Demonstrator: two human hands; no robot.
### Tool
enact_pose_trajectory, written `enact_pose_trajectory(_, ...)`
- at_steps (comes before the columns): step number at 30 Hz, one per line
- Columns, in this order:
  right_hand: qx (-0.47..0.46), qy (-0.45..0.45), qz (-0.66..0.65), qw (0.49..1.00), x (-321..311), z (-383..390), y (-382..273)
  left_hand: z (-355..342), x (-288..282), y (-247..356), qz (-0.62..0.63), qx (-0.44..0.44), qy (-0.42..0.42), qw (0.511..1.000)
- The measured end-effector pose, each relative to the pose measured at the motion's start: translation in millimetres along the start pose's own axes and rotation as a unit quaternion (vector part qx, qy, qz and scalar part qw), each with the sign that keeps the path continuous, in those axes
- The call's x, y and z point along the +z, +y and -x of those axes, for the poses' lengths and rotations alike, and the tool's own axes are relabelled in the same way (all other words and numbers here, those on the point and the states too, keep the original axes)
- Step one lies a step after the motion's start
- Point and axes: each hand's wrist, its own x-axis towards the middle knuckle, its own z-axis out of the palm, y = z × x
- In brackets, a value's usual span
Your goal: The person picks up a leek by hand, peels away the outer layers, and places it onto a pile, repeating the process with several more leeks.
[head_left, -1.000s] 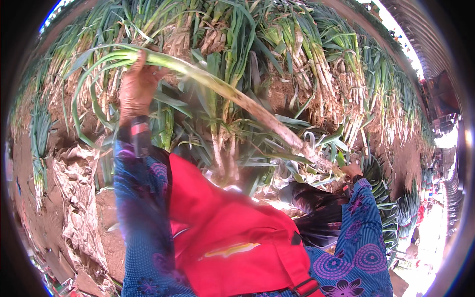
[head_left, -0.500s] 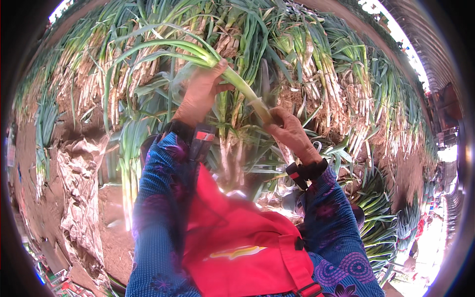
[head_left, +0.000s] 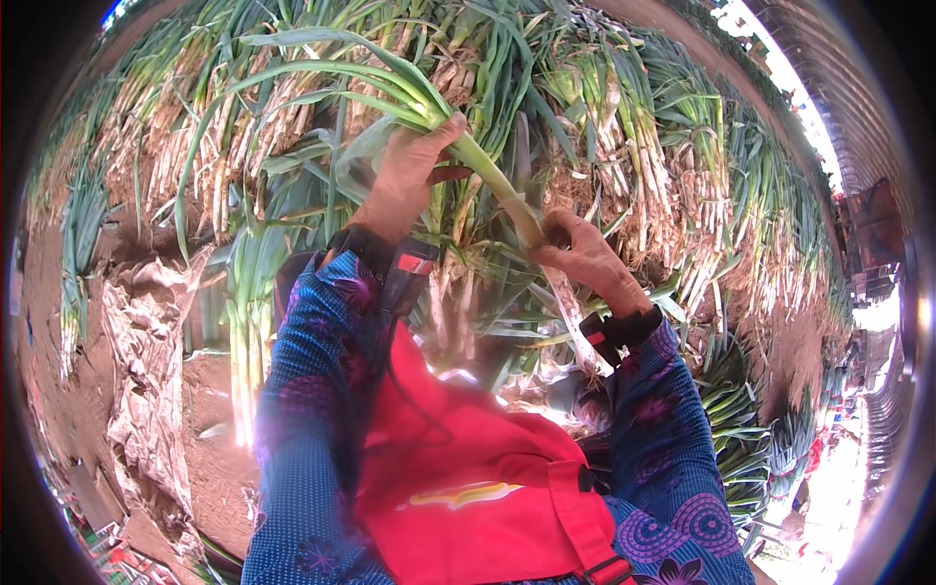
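Note:
A leek [head_left: 485, 166] slants down to the right between my hands, its green leaves fanning out to the upper left. My left hand [head_left: 411, 177] is closed round the stem just below the leaves. Lower down, my right hand [head_left: 585, 255] pinches the pale stem between thumb and fingers; what exactly the fingertips hold is partly hidden. A whitish stem with roots runs on below my right hand, apparently the same leek's lower end.
Rows of leek bundles [head_left: 624, 146] spread across the ground ahead. Standing leeks [head_left: 252, 336] are to the left, near a crumpled brown sheet [head_left: 144, 375] on bare soil. More green leaves [head_left: 736, 429] lie at the right. A red apron [head_left: 458, 458] covers my lap.
Both hands have shifted slightly to the right with the leek. More of the rooted white stem shows below my right hand. My left hand keeps its hold.

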Motion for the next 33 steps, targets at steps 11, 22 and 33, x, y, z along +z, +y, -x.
enact_pose_trajectory(11,-0.026,0.048,0.02,0.998,4,3,1,4,5,-1,0.003,-0.014,0.018,1.0)
enact_pose_trajectory(22,-0.307,0.242,0.163,0.906,37,25,5,-8,-3,-8,0.001,-0.035,0.124,0.992)
enact_pose_trajectory(33,0.03,0.457,-0.689,0.561,-63,40,181,-16,-40,3,0.056,-0.032,0.116,0.991)
